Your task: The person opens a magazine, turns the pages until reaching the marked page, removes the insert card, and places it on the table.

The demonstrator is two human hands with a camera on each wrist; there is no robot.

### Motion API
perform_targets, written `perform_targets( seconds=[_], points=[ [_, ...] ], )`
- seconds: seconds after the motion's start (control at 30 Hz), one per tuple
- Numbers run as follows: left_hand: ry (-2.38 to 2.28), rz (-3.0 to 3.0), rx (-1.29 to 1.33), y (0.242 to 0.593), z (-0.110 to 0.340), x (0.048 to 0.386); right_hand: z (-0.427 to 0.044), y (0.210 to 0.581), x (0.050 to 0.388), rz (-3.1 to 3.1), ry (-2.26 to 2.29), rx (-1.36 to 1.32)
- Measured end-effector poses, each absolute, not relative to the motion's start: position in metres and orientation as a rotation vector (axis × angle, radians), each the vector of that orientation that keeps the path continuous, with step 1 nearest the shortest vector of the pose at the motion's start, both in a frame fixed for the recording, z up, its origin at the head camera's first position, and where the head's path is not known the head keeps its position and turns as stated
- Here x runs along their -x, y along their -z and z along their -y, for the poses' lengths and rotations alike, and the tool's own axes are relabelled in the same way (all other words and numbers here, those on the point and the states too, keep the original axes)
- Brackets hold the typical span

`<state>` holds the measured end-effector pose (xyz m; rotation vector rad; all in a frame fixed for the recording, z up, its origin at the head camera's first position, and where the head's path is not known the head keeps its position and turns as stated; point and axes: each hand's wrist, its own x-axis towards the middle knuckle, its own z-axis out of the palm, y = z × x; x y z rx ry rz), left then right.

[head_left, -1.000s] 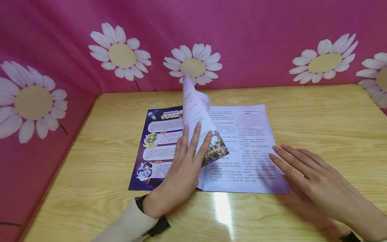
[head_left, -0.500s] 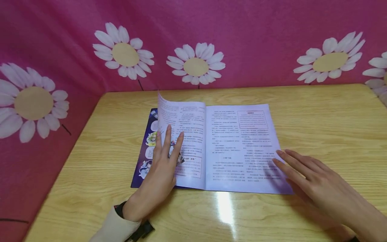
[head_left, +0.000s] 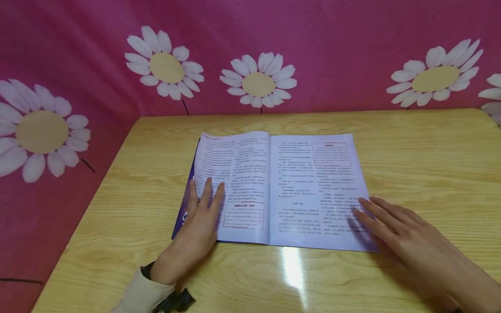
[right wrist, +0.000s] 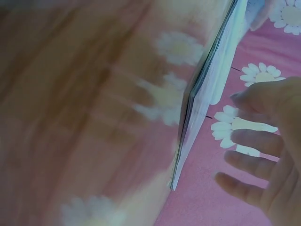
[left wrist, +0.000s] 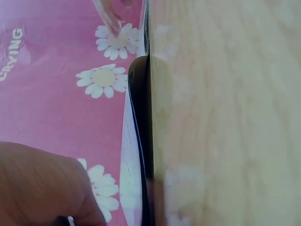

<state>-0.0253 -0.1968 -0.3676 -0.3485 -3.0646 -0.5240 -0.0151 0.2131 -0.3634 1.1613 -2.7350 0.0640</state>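
An open magazine (head_left: 297, 182) lies on the table, its text upside down in the head view. My left hand (head_left: 195, 230) rests with straight, spread fingers on the left page (head_left: 246, 174), which bows up slightly. A dark purple page edge shows beneath it at the left. At the lower right corner of the magazine is my right hand (head_left: 407, 239), fingers extended at the right page's edge. In the right wrist view those fingers (right wrist: 254, 165) are spread and hold nothing; whether they touch the paper cannot be told.
The magazine lies on a light wooden table (head_left: 137, 187) with a bright reflection near its front. A pink cloth (head_left: 332, 52) printed with white daisies hangs behind and to the left. A black strap (head_left: 176, 300) sits at my left wrist.
The lifted page has swung left and come down over the purple page. My left hand moved left and toward me with it. My right hand has stayed nearly still.
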Motion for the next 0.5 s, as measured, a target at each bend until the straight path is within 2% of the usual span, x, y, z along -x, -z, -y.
perform_targets(
  seconds=[0.17, 0.5],
  points=[
    [0.515, 3.246, 0.211, 0.370, 0.202, 0.027, -0.213, 0.370, 0.015, 2.770, -0.065, -1.158],
    [0.414, 3.229, 0.213, 0.370, 0.220, 0.029, -0.212, 0.387, 0.015, 2.804, 0.011, -1.152]
  ],
)
